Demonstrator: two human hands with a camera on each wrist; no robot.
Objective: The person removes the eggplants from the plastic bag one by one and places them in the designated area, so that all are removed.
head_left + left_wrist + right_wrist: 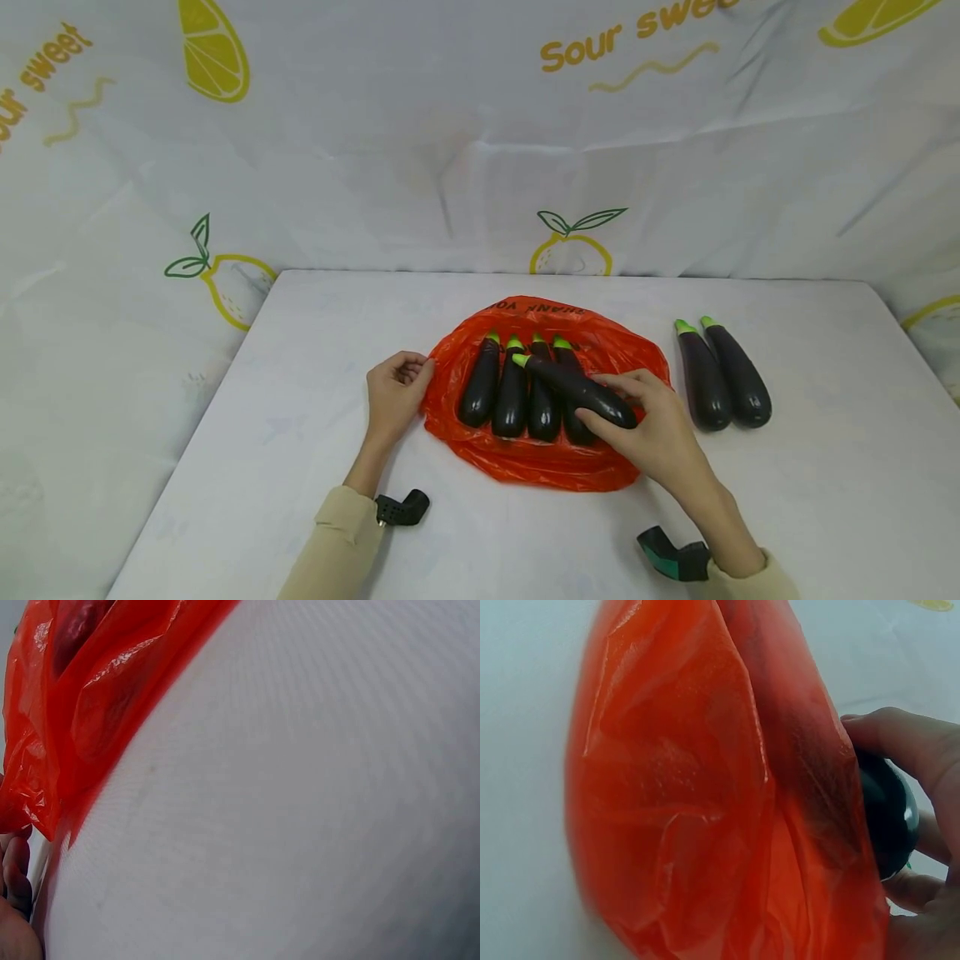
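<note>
A red plastic bag (pixel 517 467) lies spread open on the table, with several eggplants (pixel 512 400) side by side in it. The right hand (pixel 660 429) grips another eggplant (pixel 581 389) by its thick end, tilted across the ones in the bag. In the right wrist view, the bag's side (pixel 675 787) partly hides this dark eggplant (pixel 885 814) and the fingers around it. At the bag's left edge the left hand (pixel 397 392) pinches the plastic with curled fingers. The left wrist view shows bunched red plastic (pixel 34 787) at the left fingertips.
Two more eggplants (pixel 703 379) lie together on the white table (pixel 825 483), right of the bag. A white cloth (pixel 360 150) with lemon prints hangs behind the table. Each wrist carries a black camera (pixel 403 507).
</note>
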